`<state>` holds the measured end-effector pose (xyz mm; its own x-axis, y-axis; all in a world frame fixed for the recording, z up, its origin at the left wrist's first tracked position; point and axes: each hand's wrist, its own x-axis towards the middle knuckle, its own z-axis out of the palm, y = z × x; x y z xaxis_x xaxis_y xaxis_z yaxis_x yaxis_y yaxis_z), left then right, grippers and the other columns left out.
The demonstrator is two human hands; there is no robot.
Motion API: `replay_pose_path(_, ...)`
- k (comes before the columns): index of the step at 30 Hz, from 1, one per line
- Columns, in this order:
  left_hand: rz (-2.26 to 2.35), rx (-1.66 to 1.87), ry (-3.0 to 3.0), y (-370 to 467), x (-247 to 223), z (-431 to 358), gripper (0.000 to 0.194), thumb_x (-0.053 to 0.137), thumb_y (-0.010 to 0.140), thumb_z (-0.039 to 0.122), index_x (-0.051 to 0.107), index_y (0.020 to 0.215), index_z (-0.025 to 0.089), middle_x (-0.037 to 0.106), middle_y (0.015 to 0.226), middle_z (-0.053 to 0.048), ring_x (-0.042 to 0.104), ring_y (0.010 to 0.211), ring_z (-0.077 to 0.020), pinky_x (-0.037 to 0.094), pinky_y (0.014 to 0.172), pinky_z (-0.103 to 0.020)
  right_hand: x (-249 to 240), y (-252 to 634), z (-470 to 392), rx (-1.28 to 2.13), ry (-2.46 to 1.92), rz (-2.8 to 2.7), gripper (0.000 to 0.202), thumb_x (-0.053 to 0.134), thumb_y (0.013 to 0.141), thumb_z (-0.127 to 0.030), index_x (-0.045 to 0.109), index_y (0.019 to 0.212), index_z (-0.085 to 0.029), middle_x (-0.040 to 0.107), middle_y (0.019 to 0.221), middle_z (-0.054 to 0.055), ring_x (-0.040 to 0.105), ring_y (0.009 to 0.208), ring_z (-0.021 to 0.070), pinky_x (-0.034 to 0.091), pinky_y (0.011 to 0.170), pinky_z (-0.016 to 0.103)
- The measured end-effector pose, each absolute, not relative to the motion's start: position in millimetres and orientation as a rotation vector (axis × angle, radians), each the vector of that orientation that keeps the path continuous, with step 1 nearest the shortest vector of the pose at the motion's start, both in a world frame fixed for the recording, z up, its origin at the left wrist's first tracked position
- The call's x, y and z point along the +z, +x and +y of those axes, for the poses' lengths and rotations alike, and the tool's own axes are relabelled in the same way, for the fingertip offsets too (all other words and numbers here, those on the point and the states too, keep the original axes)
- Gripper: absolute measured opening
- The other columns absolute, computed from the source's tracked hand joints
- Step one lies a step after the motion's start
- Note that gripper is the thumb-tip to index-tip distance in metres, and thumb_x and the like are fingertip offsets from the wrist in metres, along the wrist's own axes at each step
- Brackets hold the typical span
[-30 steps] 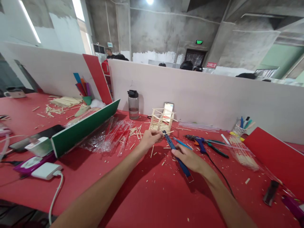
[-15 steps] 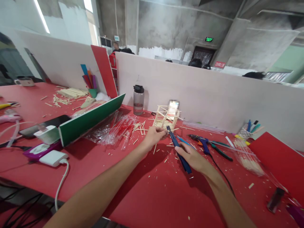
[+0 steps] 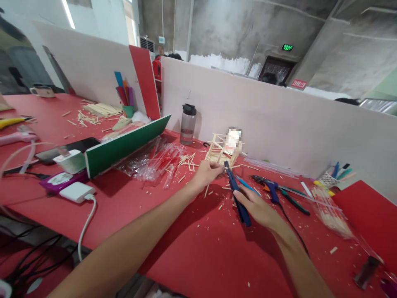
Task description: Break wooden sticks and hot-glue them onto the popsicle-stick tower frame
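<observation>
My right hand (image 3: 252, 203) is wrapped round the handles of a dark blue cutting tool (image 3: 237, 192), whose jaws point away from me. Just left of the jaws, my left hand (image 3: 208, 173) has its fingers pinched; what lies between them is too small to make out. Behind both hands stands a small frame of thin wooden sticks (image 3: 214, 154). A lit phone (image 3: 233, 140), blurred in the picture, leans at the frame. Short stick pieces are scattered on the red table (image 3: 198, 256) around my hands.
A bottle (image 3: 188, 124) stands by the white partition (image 3: 273, 111). Left are a green board (image 3: 127, 147), plastic wrapping (image 3: 155, 163) and chargers (image 3: 76, 191). Right are a glue gun (image 3: 273, 191), green-handled pliers (image 3: 294, 201), bagged sticks (image 3: 330, 211) and a red board (image 3: 369, 211).
The view has shifted, so the table's things appear slightly further right and higher. The tool remains in my right hand, its jaws still beside my pinched left fingers.
</observation>
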<state>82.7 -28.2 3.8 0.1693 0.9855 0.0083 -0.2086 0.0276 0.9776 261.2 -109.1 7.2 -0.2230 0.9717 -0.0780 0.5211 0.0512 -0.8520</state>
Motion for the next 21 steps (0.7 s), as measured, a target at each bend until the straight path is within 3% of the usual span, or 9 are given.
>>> replay_pose_path(11,0.933,1.175,1.153,81.6,4.1,-28.2,0.019,0.066,0.073,0.012,0.064,0.054,0.012,0.063,0.054,-0.001,0.056,0.052,-0.0093,0.050,0.061,-0.024,5.7,262.0,-108.5,1.088,-1.502,-1.808,0.039,0.051,0.089,-0.058,0.060,0.091,-0.020,0.061,0.075,0.000,0.056,0.065,0.0148,0.045,0.060,0.027)
replay_pose_path(21,0.948,1.168,1.155,80.7,7.5,-29.0,0.021,0.064,0.075,0.009,0.064,0.053,0.011,0.059,0.049,0.001,0.053,0.048,-0.0071,0.047,0.055,-0.019,8.0,263.7,-109.6,1.144,-1.549,-1.791,0.044,0.049,0.089,-0.062,0.058,0.097,-0.020,0.059,0.079,0.000,0.056,0.066,0.0137,0.045,0.060,0.026)
